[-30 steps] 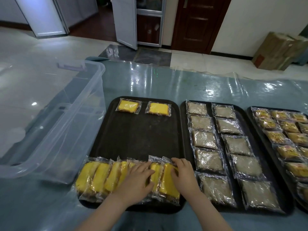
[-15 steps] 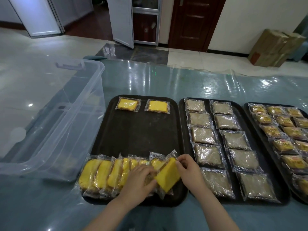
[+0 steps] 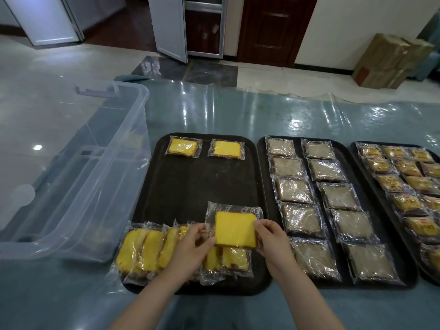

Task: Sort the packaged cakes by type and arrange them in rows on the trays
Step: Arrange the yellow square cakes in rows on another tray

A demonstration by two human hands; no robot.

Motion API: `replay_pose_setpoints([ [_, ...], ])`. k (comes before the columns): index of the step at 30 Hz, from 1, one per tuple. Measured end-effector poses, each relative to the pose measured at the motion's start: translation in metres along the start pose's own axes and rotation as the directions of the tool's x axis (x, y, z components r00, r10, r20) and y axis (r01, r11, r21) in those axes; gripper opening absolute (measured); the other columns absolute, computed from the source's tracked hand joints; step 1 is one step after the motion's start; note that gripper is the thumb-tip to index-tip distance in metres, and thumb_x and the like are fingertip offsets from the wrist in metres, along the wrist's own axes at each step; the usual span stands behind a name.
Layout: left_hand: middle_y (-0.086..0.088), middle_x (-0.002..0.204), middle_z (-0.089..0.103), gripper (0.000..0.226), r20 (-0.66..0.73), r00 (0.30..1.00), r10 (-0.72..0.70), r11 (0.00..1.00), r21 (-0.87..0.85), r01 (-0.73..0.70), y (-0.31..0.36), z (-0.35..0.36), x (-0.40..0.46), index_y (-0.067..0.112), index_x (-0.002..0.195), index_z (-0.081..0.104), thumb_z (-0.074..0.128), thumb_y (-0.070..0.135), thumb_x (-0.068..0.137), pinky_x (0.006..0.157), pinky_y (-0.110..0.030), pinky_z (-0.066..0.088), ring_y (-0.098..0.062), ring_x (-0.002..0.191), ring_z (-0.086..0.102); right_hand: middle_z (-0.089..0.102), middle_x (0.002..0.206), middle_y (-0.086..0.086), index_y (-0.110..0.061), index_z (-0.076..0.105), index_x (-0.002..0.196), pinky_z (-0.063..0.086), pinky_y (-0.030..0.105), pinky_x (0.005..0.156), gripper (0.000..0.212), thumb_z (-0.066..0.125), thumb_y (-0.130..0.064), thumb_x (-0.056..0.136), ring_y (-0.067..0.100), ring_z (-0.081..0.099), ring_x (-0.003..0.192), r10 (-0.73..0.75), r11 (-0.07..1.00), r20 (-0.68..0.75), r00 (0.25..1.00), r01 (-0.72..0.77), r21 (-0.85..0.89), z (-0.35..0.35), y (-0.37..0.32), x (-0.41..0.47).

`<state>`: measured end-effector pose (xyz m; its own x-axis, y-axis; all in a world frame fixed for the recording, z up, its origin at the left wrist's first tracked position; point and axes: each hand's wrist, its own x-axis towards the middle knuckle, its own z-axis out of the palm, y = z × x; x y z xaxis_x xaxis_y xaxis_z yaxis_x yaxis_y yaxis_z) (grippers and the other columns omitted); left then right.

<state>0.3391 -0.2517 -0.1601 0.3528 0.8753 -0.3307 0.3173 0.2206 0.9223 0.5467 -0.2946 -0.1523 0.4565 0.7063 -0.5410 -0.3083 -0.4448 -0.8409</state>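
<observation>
A wrapped yellow cake (image 3: 235,229) is held flat a little above the near end of the left dark tray (image 3: 190,186). My left hand (image 3: 192,248) pinches its left edge and my right hand (image 3: 273,241) grips its right edge. Under and left of my hands, a leaning stack of yellow cakes (image 3: 145,251) lies along the tray's near edge. Two yellow cakes (image 3: 183,146) (image 3: 226,149) lie flat in a row at the tray's far end.
The middle tray (image 3: 264,167) holds two columns of pale brown wrapped cakes (image 3: 295,194). A third tray (image 3: 357,158) at the right carries orange-labelled cakes (image 3: 390,182). A large clear plastic bin (image 3: 71,172) stands at the left on the film-covered table.
Both hands lifted one yellow cake out of the right end of the stack, raised it and turned it flat, face up. The stack stays at the near edge.
</observation>
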Motion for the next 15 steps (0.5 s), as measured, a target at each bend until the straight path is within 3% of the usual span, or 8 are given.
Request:
replay_pose_setpoints([
  [2, 0.005, 0.102, 0.068, 0.026, -0.027, 1.0, 0.004, 1.0, -0.016, -0.004, 0.0, -0.005, 0.003, 0.027, 0.119, 0.058, 0.064, 0.021, 0.094, 0.08, -0.017, 0.05, -0.003, 0.097, 0.065, 0.06, 0.097, 0.009, -0.009, 0.063, 0.106, 0.054, 0.041, 0.08, 0.016, 0.061, -0.022, 0.097, 0.022, 0.056, 0.087, 0.026, 0.999, 0.015, 1.0, -0.026, 0.029, 0.006, -0.002, 0.001],
  [5, 0.005, 0.111, 0.068, 0.028, -0.062, 0.998, -0.031, 0.997, -0.075, 0.026, -0.001, -0.015, 0.009, 0.027, 0.123, 0.057, 0.062, 0.019, 0.096, 0.091, -0.031, 0.055, -0.009, 0.105, 0.065, 0.064, 0.102, 0.011, -0.01, 0.064, 0.108, 0.057, 0.038, 0.077, 0.015, 0.061, -0.02, 0.097, 0.024, 0.062, 0.091, 0.044, 0.995, 0.06, 0.997, -0.049, 0.081, 0.016, -0.003, 0.001],
  [8, 0.002, 0.113, 0.066, 0.027, -0.089, 0.991, -0.098, 0.978, -0.193, 0.079, 0.004, -0.026, 0.014, 0.028, 0.124, 0.056, 0.057, 0.017, 0.099, 0.086, -0.034, 0.058, -0.015, 0.103, 0.066, 0.068, 0.113, 0.015, -0.01, 0.063, 0.114, 0.06, 0.041, 0.081, 0.019, 0.063, -0.014, 0.095, 0.03, 0.067, 0.103, 0.046, 0.992, 0.125, 0.991, -0.061, 0.112, 0.025, -0.003, 0.002],
  [10, 0.0, 0.113, 0.067, 0.028, -0.096, 0.988, -0.123, 0.964, -0.25, 0.095, 0.006, -0.033, 0.018, 0.026, 0.125, 0.056, 0.055, 0.016, 0.1, 0.079, -0.029, 0.059, -0.017, 0.099, 0.068, 0.067, 0.116, 0.012, -0.012, 0.06, 0.118, 0.06, 0.04, 0.084, 0.024, 0.064, -0.011, 0.094, 0.028, 0.068, 0.105, 0.018, 0.999, 0.154, 0.988, -0.023, 0.027, 0.033, -0.004, 0.002],
  [15, 0.0, 0.114, 0.068, 0.03, -0.123, 0.984, -0.131, 0.97, -0.22, 0.102, 0.005, -0.051, 0.03, 0.023, 0.13, 0.055, 0.053, 0.017, 0.101, 0.078, -0.028, 0.058, -0.017, 0.099, 0.068, 0.064, 0.112, -0.001, -0.021, 0.055, 0.12, 0.056, 0.024, 0.074, 0.03, 0.066, -0.012, 0.093, 0.016, 0.066, 0.1, -0.036, 0.982, 0.161, 0.986, 0.065, -0.18, 0.051, -0.011, 0.008],
])
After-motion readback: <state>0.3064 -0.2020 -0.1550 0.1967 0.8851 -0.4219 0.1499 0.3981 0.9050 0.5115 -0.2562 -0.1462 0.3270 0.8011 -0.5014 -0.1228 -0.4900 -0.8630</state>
